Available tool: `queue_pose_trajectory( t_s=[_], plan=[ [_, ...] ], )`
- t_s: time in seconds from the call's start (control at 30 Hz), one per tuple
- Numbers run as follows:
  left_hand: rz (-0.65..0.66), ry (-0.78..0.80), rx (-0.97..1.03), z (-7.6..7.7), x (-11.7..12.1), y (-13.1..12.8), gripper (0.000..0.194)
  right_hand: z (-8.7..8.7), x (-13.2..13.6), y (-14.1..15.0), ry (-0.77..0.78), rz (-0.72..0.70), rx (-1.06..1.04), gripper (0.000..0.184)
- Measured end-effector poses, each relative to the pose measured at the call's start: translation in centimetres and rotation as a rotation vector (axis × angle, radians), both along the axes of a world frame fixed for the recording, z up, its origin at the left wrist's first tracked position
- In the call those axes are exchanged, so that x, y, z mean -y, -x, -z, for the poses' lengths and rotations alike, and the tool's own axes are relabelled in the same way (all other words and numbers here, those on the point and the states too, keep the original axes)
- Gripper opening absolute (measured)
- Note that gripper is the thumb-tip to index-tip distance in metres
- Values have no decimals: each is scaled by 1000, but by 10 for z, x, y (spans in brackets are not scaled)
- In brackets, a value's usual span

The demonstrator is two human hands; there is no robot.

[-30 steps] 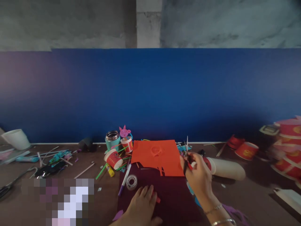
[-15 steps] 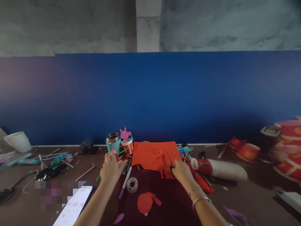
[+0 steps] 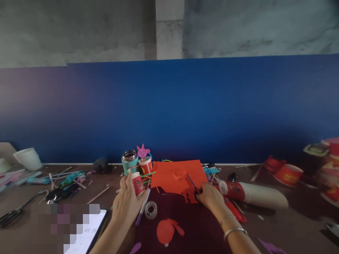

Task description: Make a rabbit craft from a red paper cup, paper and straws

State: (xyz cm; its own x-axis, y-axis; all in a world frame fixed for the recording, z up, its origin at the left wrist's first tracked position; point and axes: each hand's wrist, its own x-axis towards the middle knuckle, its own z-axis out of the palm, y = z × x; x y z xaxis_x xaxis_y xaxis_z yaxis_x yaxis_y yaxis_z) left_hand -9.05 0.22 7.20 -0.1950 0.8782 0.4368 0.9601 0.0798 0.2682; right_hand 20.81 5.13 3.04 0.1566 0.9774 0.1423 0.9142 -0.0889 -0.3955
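Note:
My left hand [image 3: 125, 199] is closed around a small red cylinder with a white end [image 3: 138, 185], tilted just above the table. A thin green strip [image 3: 148, 174] passes behind it. My right hand [image 3: 210, 197] grips the black handle of a pair of scissors [image 3: 192, 182], whose blades lie over an orange sheet of paper [image 3: 166, 174]. The sheet's lower edge is cut ragged, and a loose curled orange piece [image 3: 180, 175] rests on it. Nearer to me is a round red-orange paper cutout [image 3: 165, 231] with leaf-like pieces at its top.
A tape roll [image 3: 150, 210] and a purple-white marker [image 3: 143, 208] lie between my arms. Behind my left hand stand a teal jar [image 3: 129, 162] and a paper cup [image 3: 145, 165]. A long red-and-white tube [image 3: 259, 194] lies right; a phone [image 3: 87, 233] lies left.
My left hand has drawn slightly towards me, with the red cylinder now plainly visible in it. My right hand stays on the scissors. The whole view has shifted a little.

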Motion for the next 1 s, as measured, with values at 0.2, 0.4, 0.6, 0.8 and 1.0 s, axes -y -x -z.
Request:
queue_pose_trajectory(
  t_s=[0.2,0.4,0.6,0.8,1.0],
  plan=[
    [382,-235,-17,7,6,-38,77,-2,2,-1,8,-79,-101,17],
    [508,-343,-5,28,-3,-67,70,-30,30,50,156,-573,-926,46],
    [717,-313,126,24,0,-64,74,-32,36,77,198,-576,-1476,48],
    [586,-234,546,-16,-22,-45,38,-24,36,66,351,-641,-1408,55],
    [623,82,839,-15,-36,-54,27,-16,38,82,345,-643,-1371,64]
  ],
)
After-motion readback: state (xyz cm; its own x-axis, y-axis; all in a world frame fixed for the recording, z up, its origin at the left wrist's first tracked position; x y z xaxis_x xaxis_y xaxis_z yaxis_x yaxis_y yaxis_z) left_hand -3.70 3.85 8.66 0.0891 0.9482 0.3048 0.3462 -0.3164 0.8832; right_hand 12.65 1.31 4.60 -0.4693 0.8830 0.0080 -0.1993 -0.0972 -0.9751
